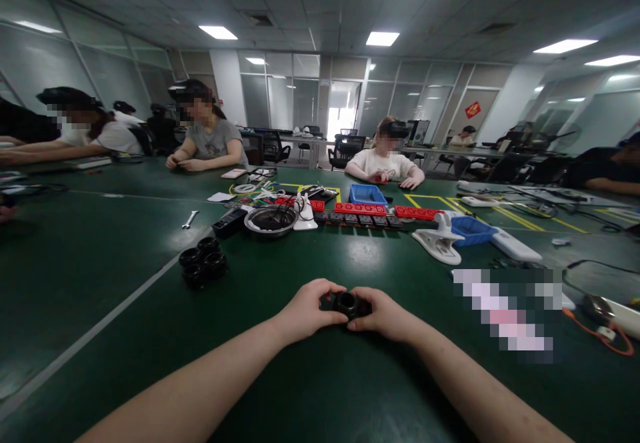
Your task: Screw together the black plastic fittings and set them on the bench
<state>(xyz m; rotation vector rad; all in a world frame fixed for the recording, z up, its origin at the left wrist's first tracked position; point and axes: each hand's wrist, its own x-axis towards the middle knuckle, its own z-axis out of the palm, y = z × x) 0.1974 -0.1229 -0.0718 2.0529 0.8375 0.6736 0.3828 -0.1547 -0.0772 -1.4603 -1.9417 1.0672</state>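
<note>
– What do you hold?
– My left hand (311, 306) and my right hand (384, 313) grip one black ring (347, 311) together, from both sides.
– Where is it?
– In front of me, over the near part of the table (325, 390); whether it touches, I cannot tell.
– And around you?
– The table is green, with yellow tape (523, 222) further away. Behind it I see glass walls (280, 93) and bright ceiling lights (218, 32).
</note>
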